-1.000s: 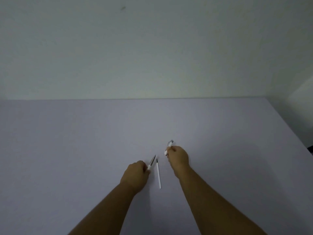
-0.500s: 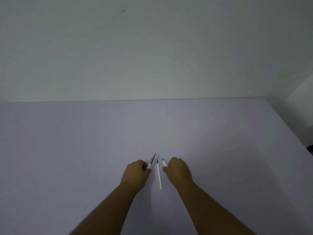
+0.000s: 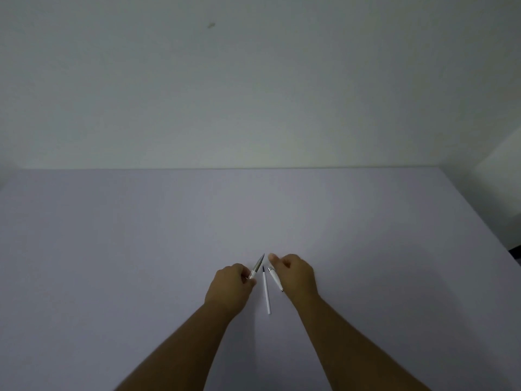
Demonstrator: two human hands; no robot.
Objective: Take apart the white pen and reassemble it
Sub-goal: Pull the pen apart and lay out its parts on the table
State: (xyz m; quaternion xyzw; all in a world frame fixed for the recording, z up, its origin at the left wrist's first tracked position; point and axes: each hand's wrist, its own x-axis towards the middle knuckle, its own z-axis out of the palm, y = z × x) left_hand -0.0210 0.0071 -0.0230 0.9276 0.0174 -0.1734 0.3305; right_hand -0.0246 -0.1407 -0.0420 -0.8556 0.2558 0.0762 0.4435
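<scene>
The white pen is in three pieces on the pale table [image 3: 169, 249]. My left hand [image 3: 229, 289] is closed around the front section [image 3: 257, 267], whose silver pointed tip sticks out up and to the right. The thin white refill [image 3: 266, 292], dark at its far end, lies on the table between my hands. Just right of it lies the white rear barrel [image 3: 275, 279], with its silver end away from me. It rests against the left edge of my right hand [image 3: 297, 275]. That hand's thumb and fingers are spread and are not wrapped around the barrel.
A plain pale wall [image 3: 253, 94] rises behind the table's far edge. The table's right edge [image 3: 479, 221] runs diagonally down to the right, with dark floor beyond it.
My right hand brought the rear barrel down and towards me from further out, laid it beside the refill and let go. My left hand has kept its hold on the front section.
</scene>
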